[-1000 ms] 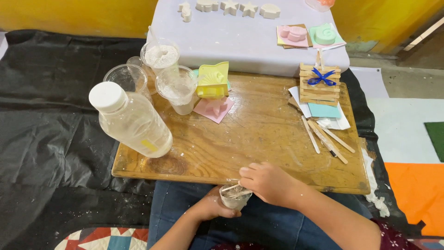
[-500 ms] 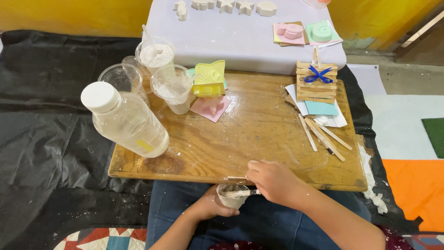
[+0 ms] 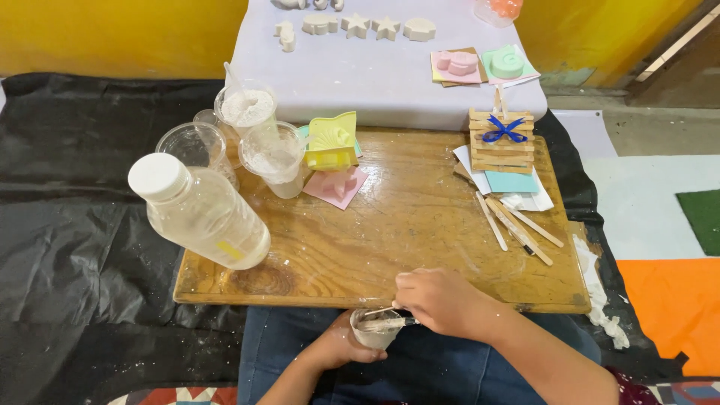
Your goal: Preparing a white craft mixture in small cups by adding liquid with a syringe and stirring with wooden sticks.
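My left hand (image 3: 339,347) holds a small clear plastic cup (image 3: 372,332) over my lap, just in front of the wooden board's near edge (image 3: 375,300). My right hand (image 3: 442,301) is closed on a thin stick (image 3: 382,324) whose end lies in the pale wet mix in the cup. The hand covers the rest of the stick.
On the board stand a capped clear bottle (image 3: 199,212), several plastic cups with white powder (image 3: 247,112), yellow (image 3: 331,142) and pink moulds (image 3: 335,185), a stack of sticks tied with blue ribbon (image 3: 502,139) and loose wooden sticks (image 3: 517,223). White cast shapes (image 3: 367,25) lie on the lilac surface beyond.
The cup and both hands stay over my lap; the right hand has shifted slightly around the cup with the stick. The view has tilted a little.
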